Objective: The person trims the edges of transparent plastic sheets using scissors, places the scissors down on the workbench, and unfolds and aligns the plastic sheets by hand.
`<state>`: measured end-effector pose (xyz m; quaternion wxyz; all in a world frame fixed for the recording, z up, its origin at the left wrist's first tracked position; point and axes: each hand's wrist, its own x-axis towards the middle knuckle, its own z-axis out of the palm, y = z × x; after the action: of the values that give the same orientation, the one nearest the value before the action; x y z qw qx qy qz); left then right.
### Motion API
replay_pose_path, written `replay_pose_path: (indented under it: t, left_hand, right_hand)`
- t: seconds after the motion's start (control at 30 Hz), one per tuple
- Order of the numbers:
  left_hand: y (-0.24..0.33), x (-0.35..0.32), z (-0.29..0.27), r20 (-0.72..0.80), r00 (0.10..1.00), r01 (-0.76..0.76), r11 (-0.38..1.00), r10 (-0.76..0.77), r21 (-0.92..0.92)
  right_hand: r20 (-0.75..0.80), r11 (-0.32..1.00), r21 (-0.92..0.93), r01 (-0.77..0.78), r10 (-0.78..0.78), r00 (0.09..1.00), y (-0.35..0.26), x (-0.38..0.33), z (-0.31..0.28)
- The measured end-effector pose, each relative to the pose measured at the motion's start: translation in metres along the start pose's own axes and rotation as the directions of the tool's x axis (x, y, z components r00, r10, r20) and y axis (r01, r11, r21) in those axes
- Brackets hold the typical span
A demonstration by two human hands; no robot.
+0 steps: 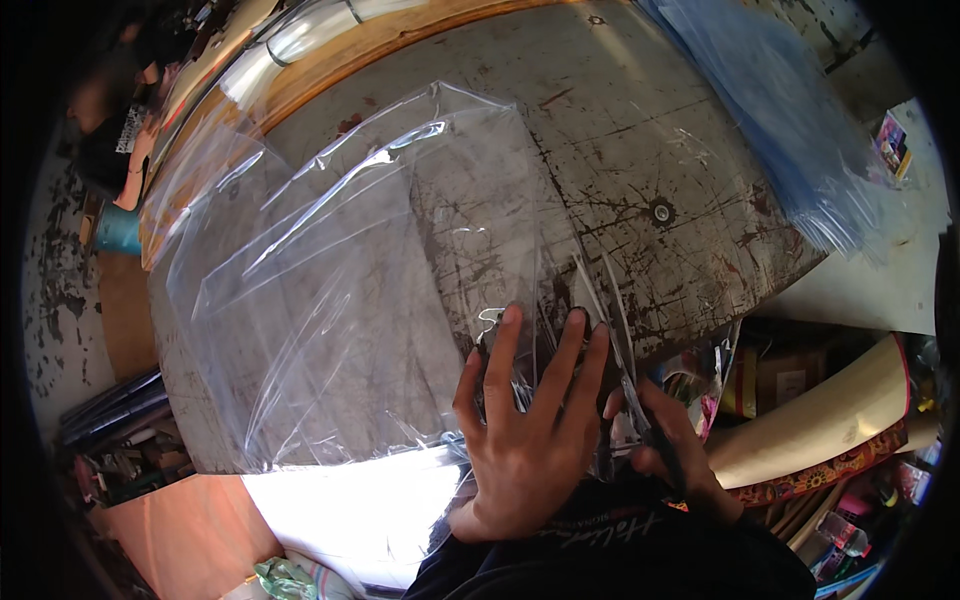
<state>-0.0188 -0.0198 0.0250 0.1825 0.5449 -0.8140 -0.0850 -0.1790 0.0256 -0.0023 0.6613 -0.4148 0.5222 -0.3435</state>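
A clear, creased plastic sheet (330,250) spreads over the left and middle of a scratched grey table (690,260). My left hand (530,430) presses on the sheet's near right part, fingers spread and pointing away from me. Close on its right, at the near table edge, my right hand (695,455) is closed around scissors with black handles (657,445). Their long blades point away from me, parted, along the sheet's right side. Whether plastic lies between the blades is hard to make out. Part of the right-hand fingers is hidden behind the scissors.
A pile of bluish clear plastic sheets (770,120) hangs over the far right table edge. Clear rolled plastic (310,35) lies along the far left edge. Below the table at right is a cream roll (820,420). Another person (100,130) is at the upper left.
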Motion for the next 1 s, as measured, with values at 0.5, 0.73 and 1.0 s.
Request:
replay_pose_path:
  t: [0.5,0.73,1.0]
  left_hand:
    - [-0.002,0.0,0.007,-0.035,0.999,-0.003,1.0,0.002,-0.029]
    - [-0.001,-0.001,0.008,0.024,1.0,0.017,0.998,-0.016,-0.057]
    - [-0.001,0.004,0.009,0.015,1.0,-0.019,0.998,0.02,-0.054]
  right_hand:
    - [-0.04,0.996,0.062,-0.061,0.064,0.997,-0.011,0.002,0.005]
    - [-0.038,0.997,0.068,-0.023,0.026,0.999,-0.006,0.002,0.005]
    - [-0.129,0.995,0.091,-0.044,0.056,0.99,-0.01,0.001,0.008]
